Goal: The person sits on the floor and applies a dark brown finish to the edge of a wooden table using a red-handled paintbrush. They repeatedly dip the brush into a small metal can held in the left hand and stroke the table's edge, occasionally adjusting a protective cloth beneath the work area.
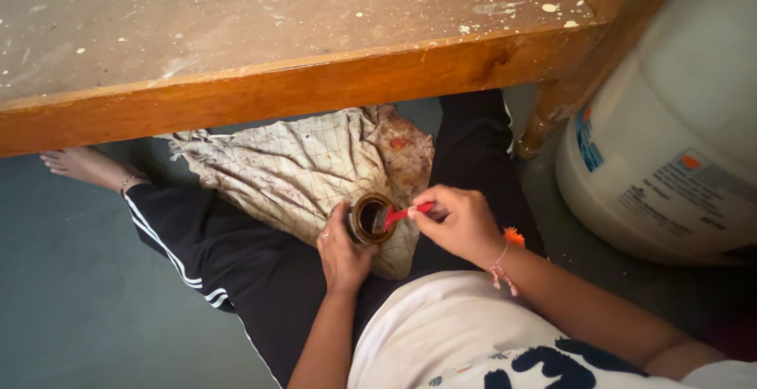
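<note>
On our lap, over a stained checked cloth [315, 172], sits one small round tin [371, 218] with a dark inside, its mouth open and facing up. Our left hand [344, 251] wraps around its near side, fingers closed on the wall, a ring showing on one finger. Our right hand [459, 222] pinches one red-handled brush [404, 215] between thumb and fingertips, and the bristle end dips just inside the tin's rim; we cannot make out the bristles against the dark contents. A pink thread band circles the right wrist.

We count two hands, one tin, one brush, one cloth. One bare foot [83, 166] with an anklet shows at the left, beyond black trousers [213, 247] striped in white; the other foot is hidden. One paint-speckled wooden table [276, 50] spans the top, its far side cut off, one leg visible at the right. One big white plastic drum [670, 152] stands beside that leg, cut off by the frame edge, its label too blurred to tell.
</note>
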